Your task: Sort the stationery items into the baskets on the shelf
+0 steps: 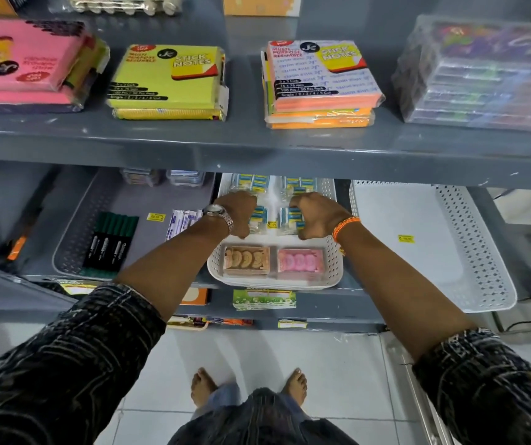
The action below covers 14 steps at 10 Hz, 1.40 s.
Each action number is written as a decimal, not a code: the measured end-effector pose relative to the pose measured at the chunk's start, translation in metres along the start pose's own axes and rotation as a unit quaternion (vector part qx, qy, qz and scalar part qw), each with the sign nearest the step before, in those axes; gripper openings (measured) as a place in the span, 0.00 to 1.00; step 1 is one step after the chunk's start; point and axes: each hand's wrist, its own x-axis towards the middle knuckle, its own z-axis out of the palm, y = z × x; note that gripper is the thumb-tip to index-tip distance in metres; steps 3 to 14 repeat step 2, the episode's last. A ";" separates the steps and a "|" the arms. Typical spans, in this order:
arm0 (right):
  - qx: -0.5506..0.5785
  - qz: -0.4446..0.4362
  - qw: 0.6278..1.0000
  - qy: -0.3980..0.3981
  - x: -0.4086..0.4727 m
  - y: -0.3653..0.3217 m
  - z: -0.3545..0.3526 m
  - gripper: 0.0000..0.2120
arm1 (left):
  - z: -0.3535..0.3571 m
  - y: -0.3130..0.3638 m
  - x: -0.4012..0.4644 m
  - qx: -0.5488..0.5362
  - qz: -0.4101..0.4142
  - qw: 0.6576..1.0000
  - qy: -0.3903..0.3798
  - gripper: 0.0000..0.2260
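Observation:
A white perforated basket (334,268) sits in the middle of the lower shelf. It holds clear packs of blue-and-white erasers (289,216) at the back, and at its front a box of tan shaped erasers (246,257) beside a box of pink ones (300,260). My left hand (241,213), a metal watch on its wrist, is curled down on the left eraser packs. My right hand (313,216), with an orange thread on the wrist, is curled on the right packs. The fingertips are hidden under both hands.
A grey basket (74,236) to the left holds green markers (111,239) and white packets (182,220). A white basket (469,239) to the right holds only a yellow price tag. Sticky-note stacks (167,78) and a clear pen pack (488,75) lie on the upper shelf (257,149).

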 end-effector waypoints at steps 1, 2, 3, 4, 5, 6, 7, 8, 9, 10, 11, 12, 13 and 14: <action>0.003 -0.006 1.000 -0.006 -0.003 0.000 -0.004 0.36 | -0.004 0.005 -0.012 -0.037 -0.013 0.999 0.009 0.39; 0.026 -0.007 1.000 0.006 -0.004 0.002 -0.003 0.41 | -0.010 0.007 -0.024 -0.092 -0.029 0.994 0.046 0.44; 0.026 -0.007 1.000 0.006 -0.004 0.002 -0.003 0.41 | -0.010 0.007 -0.024 -0.092 -0.029 0.994 0.046 0.44; 0.026 -0.007 1.000 0.006 -0.004 0.002 -0.003 0.41 | -0.010 0.007 -0.024 -0.092 -0.029 0.994 0.046 0.44; 0.026 -0.007 1.000 0.006 -0.004 0.002 -0.003 0.41 | -0.010 0.007 -0.024 -0.092 -0.029 0.994 0.046 0.44; 0.026 -0.007 1.000 0.006 -0.004 0.002 -0.003 0.41 | -0.010 0.007 -0.024 -0.092 -0.029 0.994 0.046 0.44; 0.026 -0.007 1.000 0.006 -0.004 0.002 -0.003 0.41 | -0.010 0.007 -0.024 -0.092 -0.029 0.994 0.046 0.44; 0.026 -0.007 1.000 0.006 -0.004 0.002 -0.003 0.41 | -0.010 0.007 -0.024 -0.092 -0.029 0.994 0.046 0.44; 0.026 -0.007 1.000 0.006 -0.004 0.002 -0.003 0.41 | -0.010 0.007 -0.024 -0.092 -0.029 0.994 0.046 0.44; 0.026 -0.007 1.000 0.006 -0.004 0.002 -0.003 0.41 | -0.010 0.007 -0.024 -0.092 -0.029 0.994 0.046 0.44; 0.026 -0.007 1.000 0.006 -0.004 0.002 -0.003 0.41 | -0.010 0.007 -0.024 -0.092 -0.029 0.994 0.046 0.44; 0.026 -0.007 1.000 0.006 -0.004 0.002 -0.003 0.41 | -0.010 0.007 -0.024 -0.092 -0.029 0.994 0.046 0.44; 0.026 -0.007 1.000 0.006 -0.004 0.002 -0.003 0.41 | -0.010 0.007 -0.024 -0.092 -0.029 0.994 0.046 0.44; 0.026 -0.007 1.000 0.006 -0.004 0.002 -0.003 0.41 | -0.010 0.007 -0.024 -0.092 -0.029 0.994 0.046 0.44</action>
